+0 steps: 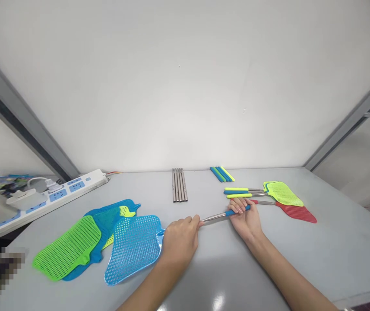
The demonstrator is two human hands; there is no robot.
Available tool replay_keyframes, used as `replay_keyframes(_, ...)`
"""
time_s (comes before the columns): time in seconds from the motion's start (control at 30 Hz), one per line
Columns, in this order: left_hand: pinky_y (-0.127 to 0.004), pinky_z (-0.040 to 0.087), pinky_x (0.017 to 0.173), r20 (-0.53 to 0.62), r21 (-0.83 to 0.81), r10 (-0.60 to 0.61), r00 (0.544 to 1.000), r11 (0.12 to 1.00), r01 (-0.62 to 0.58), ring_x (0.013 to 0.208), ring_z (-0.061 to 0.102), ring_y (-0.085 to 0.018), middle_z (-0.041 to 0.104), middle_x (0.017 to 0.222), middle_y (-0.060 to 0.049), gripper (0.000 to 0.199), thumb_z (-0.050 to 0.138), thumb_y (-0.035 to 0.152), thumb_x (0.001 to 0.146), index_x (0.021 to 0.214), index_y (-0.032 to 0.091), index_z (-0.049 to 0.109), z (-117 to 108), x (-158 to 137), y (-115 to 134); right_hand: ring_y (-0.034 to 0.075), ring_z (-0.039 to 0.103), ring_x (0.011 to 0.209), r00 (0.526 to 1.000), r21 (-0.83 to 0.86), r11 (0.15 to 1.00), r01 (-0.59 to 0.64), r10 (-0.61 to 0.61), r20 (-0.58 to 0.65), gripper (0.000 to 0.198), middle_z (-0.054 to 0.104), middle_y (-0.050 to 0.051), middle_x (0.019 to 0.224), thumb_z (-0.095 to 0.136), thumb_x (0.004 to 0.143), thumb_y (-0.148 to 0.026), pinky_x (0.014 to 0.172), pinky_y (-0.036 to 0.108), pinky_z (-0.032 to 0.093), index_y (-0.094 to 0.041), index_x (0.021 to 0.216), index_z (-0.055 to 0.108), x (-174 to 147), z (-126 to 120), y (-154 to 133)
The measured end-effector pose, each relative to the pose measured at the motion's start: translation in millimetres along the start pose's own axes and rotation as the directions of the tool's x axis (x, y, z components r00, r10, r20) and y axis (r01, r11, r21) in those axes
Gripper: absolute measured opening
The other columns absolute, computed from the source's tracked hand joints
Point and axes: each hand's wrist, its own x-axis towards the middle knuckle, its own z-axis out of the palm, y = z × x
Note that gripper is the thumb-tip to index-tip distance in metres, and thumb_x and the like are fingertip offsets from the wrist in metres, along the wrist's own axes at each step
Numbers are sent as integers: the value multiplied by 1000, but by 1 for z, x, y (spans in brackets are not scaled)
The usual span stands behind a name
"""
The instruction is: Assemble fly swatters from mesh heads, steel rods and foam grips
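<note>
Between my two hands, a blue fly swatter is held across the front of the table, its mesh head to the left. My left hand is closed around its neck, just beside the head. At the other end, my right hand grips the blue handle sleeve, with the metal rod showing between the hands. Just beyond my right hand lie several fly swatters with handles, among them a yellow one and a red one.
Loose swatter heads, green, blue and yellow, overlap at the left. Several metal rods lie side by side at the back middle, with coloured handle sleeves to their right. A power strip with plugs runs along the left edge.
</note>
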Motion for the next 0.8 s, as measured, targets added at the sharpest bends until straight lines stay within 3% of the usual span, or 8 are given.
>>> replay_keyframes(0.8, -26, 31, 53, -44, -24, -12, 999, 1000, 11, 64, 56, -17, 61, 68, -1, 35, 24, 36, 86, 74, 21, 54, -4, -1, 1, 6, 29, 41, 1000, -165, 986, 20, -22, -14, 26, 23, -6, 49, 41, 73, -14, 42, 20, 33, -18, 53, 24, -3, 2, 7)
